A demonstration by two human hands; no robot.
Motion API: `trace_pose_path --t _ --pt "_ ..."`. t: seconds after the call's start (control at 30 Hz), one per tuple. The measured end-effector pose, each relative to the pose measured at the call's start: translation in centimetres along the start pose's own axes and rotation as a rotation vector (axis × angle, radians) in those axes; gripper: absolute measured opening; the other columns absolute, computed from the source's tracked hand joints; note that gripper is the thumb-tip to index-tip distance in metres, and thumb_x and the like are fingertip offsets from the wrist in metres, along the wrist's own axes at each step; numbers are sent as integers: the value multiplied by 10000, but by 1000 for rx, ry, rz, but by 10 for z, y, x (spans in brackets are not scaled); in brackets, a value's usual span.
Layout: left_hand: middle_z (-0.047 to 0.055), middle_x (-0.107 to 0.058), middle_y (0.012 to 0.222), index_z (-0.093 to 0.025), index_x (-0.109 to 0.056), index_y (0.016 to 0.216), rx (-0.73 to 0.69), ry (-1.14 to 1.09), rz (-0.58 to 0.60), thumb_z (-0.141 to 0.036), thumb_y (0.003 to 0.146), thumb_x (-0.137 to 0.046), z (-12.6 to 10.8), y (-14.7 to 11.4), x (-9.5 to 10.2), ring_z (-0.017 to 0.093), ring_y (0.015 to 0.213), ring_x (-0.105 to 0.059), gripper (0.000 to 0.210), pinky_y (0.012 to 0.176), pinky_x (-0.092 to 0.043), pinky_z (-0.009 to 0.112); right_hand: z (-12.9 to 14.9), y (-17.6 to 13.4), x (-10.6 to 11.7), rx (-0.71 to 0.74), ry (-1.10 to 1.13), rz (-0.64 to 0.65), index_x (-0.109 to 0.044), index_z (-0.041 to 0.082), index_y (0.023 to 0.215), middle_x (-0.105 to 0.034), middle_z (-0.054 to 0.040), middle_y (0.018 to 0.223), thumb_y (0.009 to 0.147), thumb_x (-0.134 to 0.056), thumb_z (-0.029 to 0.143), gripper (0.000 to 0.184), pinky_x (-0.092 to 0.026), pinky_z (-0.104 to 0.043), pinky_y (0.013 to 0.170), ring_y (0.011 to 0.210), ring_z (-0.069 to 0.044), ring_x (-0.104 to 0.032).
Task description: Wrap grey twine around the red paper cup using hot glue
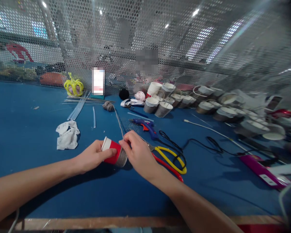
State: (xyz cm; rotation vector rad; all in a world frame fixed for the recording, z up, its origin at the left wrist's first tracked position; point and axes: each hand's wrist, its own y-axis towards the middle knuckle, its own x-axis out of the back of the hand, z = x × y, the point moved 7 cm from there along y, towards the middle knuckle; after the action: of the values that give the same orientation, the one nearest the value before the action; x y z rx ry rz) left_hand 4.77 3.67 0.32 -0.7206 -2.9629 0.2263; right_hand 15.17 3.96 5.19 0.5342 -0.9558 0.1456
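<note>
A red and white paper cup (114, 153) lies tilted on its side in my left hand (93, 157), whose fingers and thumb wrap round its rim end. Grey yarn is wound round the cup's base end. My right hand (138, 152) is closed at that wound end, pinching the grey yarn (118, 120) between thumb and fingers. From there the strand runs up to a small grey yarn ball (108, 106) on the table. Just right of my right hand lie pliers (171, 158) with one yellow and one red handle. A blue glue gun (145, 126) rests beyond them.
Several yarn-wrapped cups (164, 109) stand at the back right. A purple power strip (263, 171) with cables lies at the right. Crumpled white material (68, 135), clear glue sticks (79, 106) and a yellow yarn crown (74, 86) are at the left. A perforated metal screen (121, 35) closes the back.
</note>
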Motion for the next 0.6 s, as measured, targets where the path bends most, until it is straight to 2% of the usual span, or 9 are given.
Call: trace_pose_path --t 0.4,0.6 --pt "-44 -446 519 -109 -514 634 -17 45 24 -204 600 -548 -5 -4 -9 74 494 -402 107 467 -328 182 -1 -1 -5 -42 46 34 -348 204 642 -425 7 666 801 -400 223 169 -350 -259 563 594 -127 -424" --pt "-61 -400 498 -129 -472 589 -35 61 -8 -174 592 -525 -5 -4 -8 59 470 -352 69 439 -295 172 0 0 -5 -53 48 24 -338 205 638 -419 3 658 796 -403 217 171 -350 -264 562 593 -134 -419"
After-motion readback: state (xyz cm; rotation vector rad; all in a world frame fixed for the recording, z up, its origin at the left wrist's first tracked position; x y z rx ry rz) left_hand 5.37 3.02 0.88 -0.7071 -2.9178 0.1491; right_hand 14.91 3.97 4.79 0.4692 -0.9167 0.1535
